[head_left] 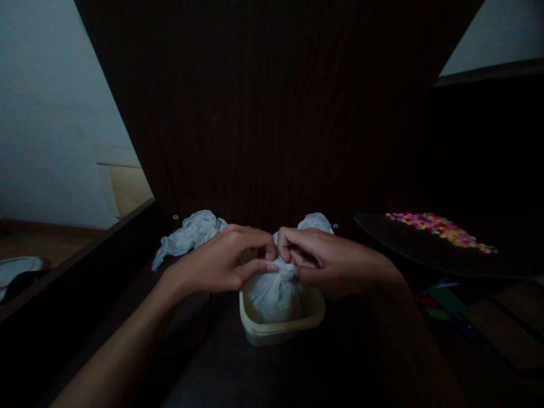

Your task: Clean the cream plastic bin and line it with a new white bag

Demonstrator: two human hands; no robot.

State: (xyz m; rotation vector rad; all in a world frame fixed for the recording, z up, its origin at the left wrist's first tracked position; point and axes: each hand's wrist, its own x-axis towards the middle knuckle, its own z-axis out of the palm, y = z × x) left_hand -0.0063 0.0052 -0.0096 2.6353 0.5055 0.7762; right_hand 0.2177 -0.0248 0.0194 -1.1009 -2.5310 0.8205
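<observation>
At lower centre, your left hand (225, 258) and right hand (329, 259) pinch the twisted neck of the plastic bag (276, 300) in closed fingers (260, 241), apparently holding it gathered, while the cream tub (285, 327) around it steadies it

Crinkled thin plastic bag (276, 300), smooth matt plastic tub (283, 327), dark wood-grained panel (272, 113).
</observation>
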